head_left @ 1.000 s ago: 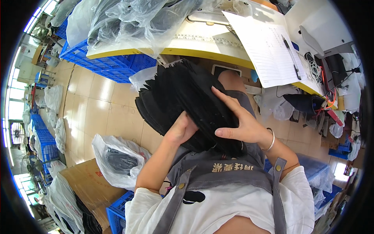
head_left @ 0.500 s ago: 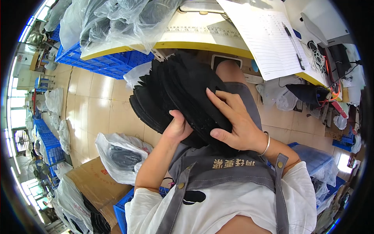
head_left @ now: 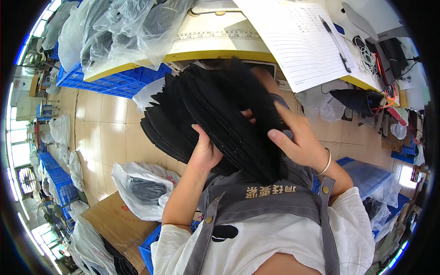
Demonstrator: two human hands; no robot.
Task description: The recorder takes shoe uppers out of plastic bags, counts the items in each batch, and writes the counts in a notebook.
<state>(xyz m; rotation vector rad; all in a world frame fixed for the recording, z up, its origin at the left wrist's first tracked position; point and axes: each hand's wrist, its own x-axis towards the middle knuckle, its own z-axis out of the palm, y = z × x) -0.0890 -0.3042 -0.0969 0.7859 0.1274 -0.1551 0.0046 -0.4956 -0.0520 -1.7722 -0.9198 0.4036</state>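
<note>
Head view. A thick fanned stack of black fabric pieces (head_left: 215,119) was held over the lap, below the yellow-edged table (head_left: 215,55). The left hand (head_left: 205,153) gripped the stack from underneath, thumb pressed up against the lower layers, fingers hidden behind the pieces. The right hand (head_left: 300,142) was closed on the right side of the stack, thumb on top of the outer layers, remaining fingers tucked in among them. A silver bangle (head_left: 326,162) sat on the right wrist.

Surroundings: a lined paper sheet (head_left: 298,41) lay on the table with a pen (head_left: 335,43) on top of it. Clear plastic bags holding dark goods (head_left: 123,27) were heaped on the table's left end, overhanging a blue crate (head_left: 114,82) beneath. On the tiled floor to the left, a white plastic bag with black pieces (head_left: 142,188) rested against a cardboard box (head_left: 117,224). The stack blocked sight of most of the lap and the table's underside. The person wore a grey apron (head_left: 266,201).
</note>
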